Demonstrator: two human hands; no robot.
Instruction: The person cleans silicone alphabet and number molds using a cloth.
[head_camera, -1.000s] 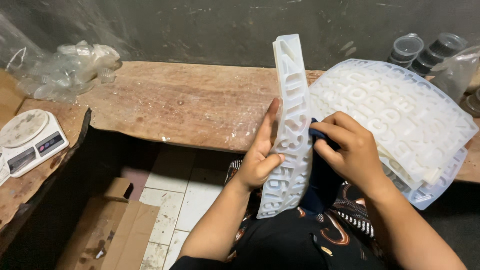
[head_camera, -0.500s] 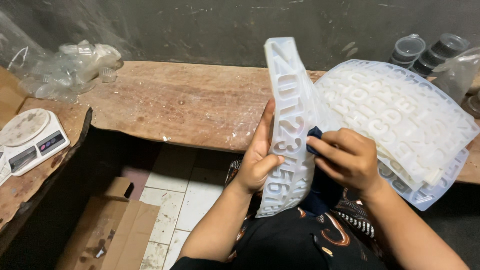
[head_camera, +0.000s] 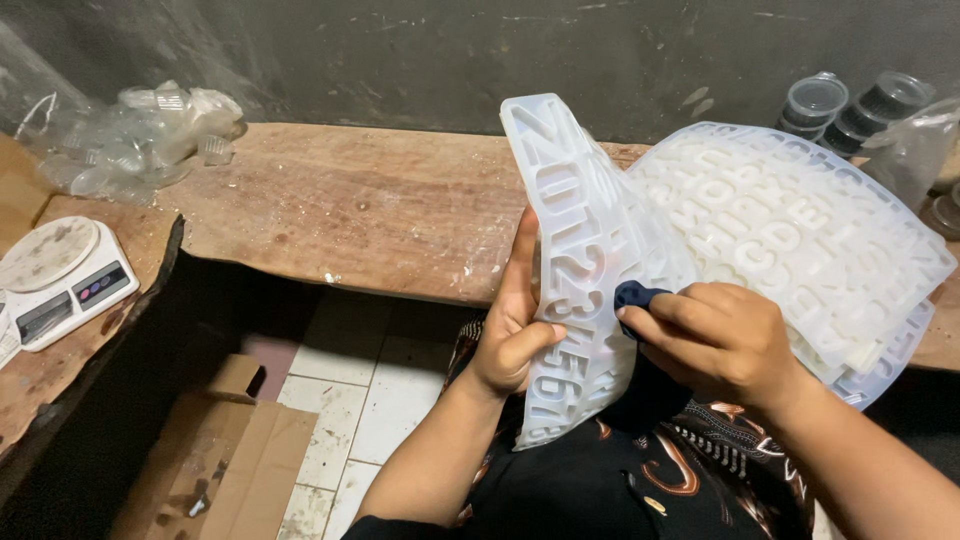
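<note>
My left hand (head_camera: 512, 335) holds a white silicone mould sheet (head_camera: 575, 240) with raised letter and number shapes, standing it almost upright over my lap. My right hand (head_camera: 722, 340) grips a dark blue cloth (head_camera: 636, 296) and presses it against the face of that sheet. Behind the held sheet, a stack of similar white mould sheets (head_camera: 800, 220) lies on the wooden worktop (head_camera: 370, 205) at the right.
A bag of clear plastic cups (head_camera: 140, 135) sits at the worktop's back left. A white kitchen scale (head_camera: 55, 275) rests on the left ledge. Stacked lidded tubs (head_camera: 850, 105) stand at the back right. Flattened cardboard (head_camera: 225, 455) lies on the tiled floor below.
The held mould sheet has turned so more of its face shows. My right hand with the cloth has shifted slightly across it. My left hand keeps its grip.
</note>
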